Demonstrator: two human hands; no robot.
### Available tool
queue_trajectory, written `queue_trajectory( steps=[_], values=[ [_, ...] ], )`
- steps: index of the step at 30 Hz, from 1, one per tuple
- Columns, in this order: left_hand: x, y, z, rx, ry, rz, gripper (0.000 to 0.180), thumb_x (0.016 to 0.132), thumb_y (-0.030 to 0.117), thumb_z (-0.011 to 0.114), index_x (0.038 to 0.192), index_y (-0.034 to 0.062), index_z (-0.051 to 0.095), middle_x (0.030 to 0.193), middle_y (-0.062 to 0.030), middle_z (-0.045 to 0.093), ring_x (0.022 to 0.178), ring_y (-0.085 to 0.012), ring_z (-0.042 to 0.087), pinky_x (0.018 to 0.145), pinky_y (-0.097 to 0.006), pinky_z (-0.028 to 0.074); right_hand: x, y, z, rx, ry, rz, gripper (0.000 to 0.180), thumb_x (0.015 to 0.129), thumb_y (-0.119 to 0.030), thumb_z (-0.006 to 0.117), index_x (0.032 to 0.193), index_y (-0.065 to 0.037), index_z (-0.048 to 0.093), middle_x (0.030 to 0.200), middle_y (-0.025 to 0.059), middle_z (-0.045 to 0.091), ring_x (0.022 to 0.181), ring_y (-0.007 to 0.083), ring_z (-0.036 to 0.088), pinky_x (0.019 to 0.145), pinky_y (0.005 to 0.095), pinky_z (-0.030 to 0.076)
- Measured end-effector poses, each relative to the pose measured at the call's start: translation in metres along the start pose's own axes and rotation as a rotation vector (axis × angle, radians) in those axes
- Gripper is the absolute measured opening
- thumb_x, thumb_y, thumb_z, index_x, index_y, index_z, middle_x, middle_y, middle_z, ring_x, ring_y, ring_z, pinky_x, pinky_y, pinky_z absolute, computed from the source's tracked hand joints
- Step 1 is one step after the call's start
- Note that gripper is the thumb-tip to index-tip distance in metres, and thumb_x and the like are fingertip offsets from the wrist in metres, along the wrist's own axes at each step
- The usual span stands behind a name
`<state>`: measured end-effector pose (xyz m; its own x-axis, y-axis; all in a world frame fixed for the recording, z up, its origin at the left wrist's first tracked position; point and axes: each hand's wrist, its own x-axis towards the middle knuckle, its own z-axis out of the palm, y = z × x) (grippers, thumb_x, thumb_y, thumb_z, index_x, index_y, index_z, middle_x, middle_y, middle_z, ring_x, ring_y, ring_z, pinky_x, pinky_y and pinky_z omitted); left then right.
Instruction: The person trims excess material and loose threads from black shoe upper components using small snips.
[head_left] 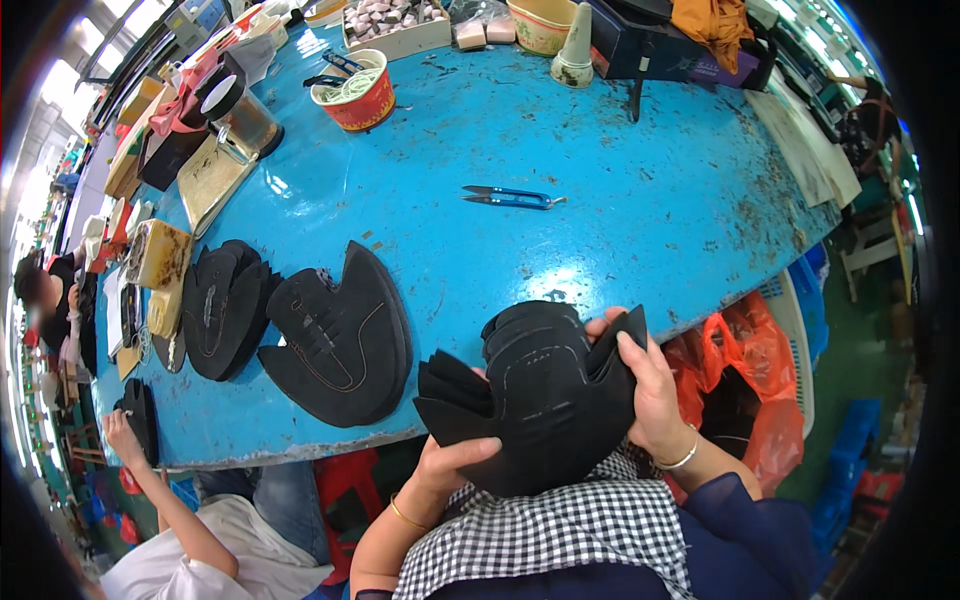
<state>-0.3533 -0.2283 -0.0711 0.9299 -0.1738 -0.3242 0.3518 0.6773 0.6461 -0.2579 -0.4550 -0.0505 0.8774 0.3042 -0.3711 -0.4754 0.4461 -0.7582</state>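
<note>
A thick stack of black shoe uppers (pixel 545 410) is between my hands at the near edge of the blue table, above my lap. My left hand (pixel 458 468) grips its lower left side, thumb on top and fingers hidden underneath. At its right flap my right hand (pixel 652 385) is closed, with the thumb on the black material and other fingers behind. Stitch lines show on the top upper. To the left lie two more stacks, a near pile of black uppers (pixel 370 345) and a farther black pile (pixel 230 320). Blue thread snips (pixel 507 197) rest beyond my hands.
A red paper tub (pixel 358 105) with cord, a glass jar (pixel 243 118) and a pale cone (pixel 573 55) stand toward the back. A co-worker's hand (pixel 122 438) touches a black piece at left. An orange-red plastic bag (pixel 755 350) hangs beside the table's right edge.
</note>
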Motion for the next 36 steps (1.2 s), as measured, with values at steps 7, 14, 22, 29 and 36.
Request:
queue_trajectory(
  steps=[7,14,22,29,36],
  values=[
    [-0.001,-0.029,-0.031,-0.289,-0.088,0.169,0.097,0.074,0.056,0.067,0.154,0.0067,0.040,0.154,-0.0188,0.044,0.140,-0.0359,0.046,0.114,-0.054,0.041,-0.005,-0.014,-0.061,-0.258,-0.291,0.179,0.080,0.098,-0.058,0.059,0.147,0.003,0.041,0.149,0.0148,0.048,0.126,0.0214,0.055,0.110,0.0379,0.041],
    [0.001,-0.027,-0.004,-0.429,0.144,0.110,0.099,0.068,0.038,0.077,0.155,0.0138,0.036,0.147,-0.0174,0.049,0.135,-0.0371,0.051,0.114,-0.054,0.043,0.000,0.002,-0.029,0.196,-0.317,0.004,0.108,0.079,-0.043,0.085,0.158,-0.003,0.022,0.148,0.0150,0.049,0.131,0.0226,0.053,0.108,0.0372,0.050],
    [-0.009,-0.005,0.009,-0.261,0.075,0.090,0.076,0.069,0.013,0.074,0.140,0.0122,0.044,0.136,-0.0133,0.053,0.132,-0.0312,0.052,0.112,-0.049,0.044,-0.005,0.014,-0.024,0.146,-0.449,0.072,0.096,0.073,-0.012,0.076,0.154,-0.004,0.025,0.135,0.0136,0.056,0.123,0.0233,0.058,0.106,0.0375,0.049],
    [-0.010,-0.003,0.016,-0.149,0.031,0.208,0.065,0.071,0.007,0.072,0.131,0.0108,0.045,0.136,-0.0164,0.054,0.130,-0.0336,0.054,0.110,-0.048,0.046,-0.001,0.013,-0.004,0.423,-0.463,0.068,0.085,0.084,-0.013,0.073,0.155,-0.010,0.027,0.139,0.0123,0.051,0.127,0.0286,0.055,0.109,0.0457,0.049],
    [-0.016,-0.035,-0.030,-0.590,-0.217,0.167,0.073,0.073,0.018,0.072,0.137,0.0130,0.038,0.140,-0.0201,0.053,0.130,-0.0398,0.054,0.109,-0.058,0.046,0.005,0.021,-0.022,0.362,-0.473,0.203,0.075,0.083,-0.007,0.076,0.147,-0.011,0.037,0.122,0.0054,0.056,0.120,0.0253,0.058,0.103,0.0411,0.052]
  ],
)
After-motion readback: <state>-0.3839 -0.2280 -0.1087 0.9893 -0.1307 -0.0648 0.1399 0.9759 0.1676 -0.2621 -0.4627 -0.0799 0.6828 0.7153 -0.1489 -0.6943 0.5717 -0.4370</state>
